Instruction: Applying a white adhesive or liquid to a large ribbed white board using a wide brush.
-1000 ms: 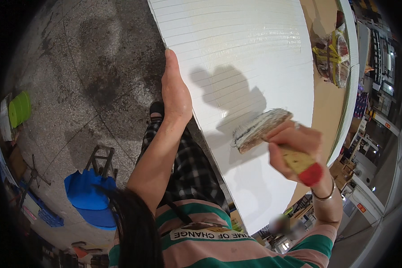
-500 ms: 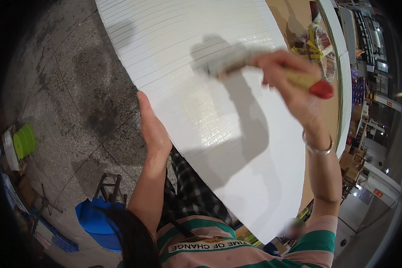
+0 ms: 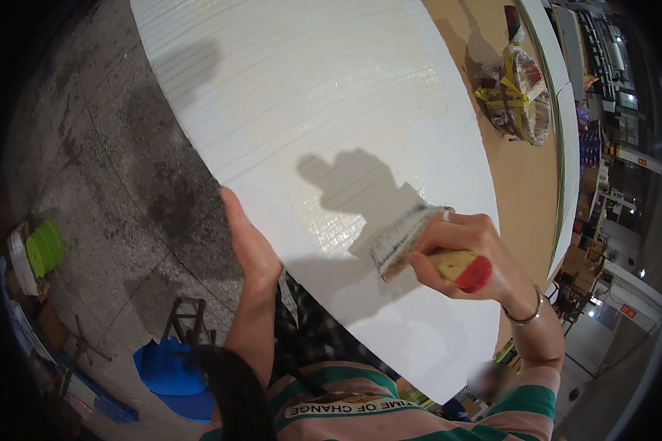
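A large white ribbed panel [image 3: 331,110] lies in front of me, glossy where paint is wet. My right hand [image 3: 471,246] grips a wide paintbrush [image 3: 419,246] with a wooden handle tipped in red; its bristles press on the panel's near right part. My left hand [image 3: 248,246] rests flat against the panel's near left edge, fingers together, holding nothing else.
The panel rests on a brown board [image 3: 526,184]. A wrapped bundle with yellow tape [image 3: 522,95] sits on that board at the far right. Below left on the stained concrete floor [image 3: 110,169] are a blue stool [image 3: 171,371] and a green container [image 3: 44,248].
My right hand has brought the brush back down toward me from the panel's far part. My left hand stays on the panel's edge; the view has shifted slightly.
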The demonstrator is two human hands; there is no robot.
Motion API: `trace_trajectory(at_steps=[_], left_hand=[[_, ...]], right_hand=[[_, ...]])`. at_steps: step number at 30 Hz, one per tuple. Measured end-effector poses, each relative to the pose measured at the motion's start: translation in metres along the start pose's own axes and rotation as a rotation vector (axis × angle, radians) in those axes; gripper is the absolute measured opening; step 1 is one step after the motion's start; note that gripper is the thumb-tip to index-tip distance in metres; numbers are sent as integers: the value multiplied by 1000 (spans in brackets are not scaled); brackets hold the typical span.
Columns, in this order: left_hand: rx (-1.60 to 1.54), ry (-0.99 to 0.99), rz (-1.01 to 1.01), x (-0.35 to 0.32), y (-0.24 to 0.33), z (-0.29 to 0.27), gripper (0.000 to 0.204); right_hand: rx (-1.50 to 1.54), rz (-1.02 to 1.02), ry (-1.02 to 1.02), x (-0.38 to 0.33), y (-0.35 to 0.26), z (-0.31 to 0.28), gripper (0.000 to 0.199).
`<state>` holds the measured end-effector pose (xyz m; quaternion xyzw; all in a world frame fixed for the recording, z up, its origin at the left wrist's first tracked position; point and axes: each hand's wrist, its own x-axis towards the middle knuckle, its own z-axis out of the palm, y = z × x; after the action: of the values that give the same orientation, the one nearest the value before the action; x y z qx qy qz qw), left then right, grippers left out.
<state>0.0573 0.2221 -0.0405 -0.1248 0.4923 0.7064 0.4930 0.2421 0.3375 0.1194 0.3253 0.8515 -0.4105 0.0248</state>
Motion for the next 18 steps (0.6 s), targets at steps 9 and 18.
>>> trace_trajectory(at_steps=[9,18], left_hand=[[-8,7,7,5,-12,-14,68],[-17,0,-15,2,-11,-11,65]], right_hand=[[69,0,172,32,7,-17,9],[14,-293,342,87,14,-14,14]])
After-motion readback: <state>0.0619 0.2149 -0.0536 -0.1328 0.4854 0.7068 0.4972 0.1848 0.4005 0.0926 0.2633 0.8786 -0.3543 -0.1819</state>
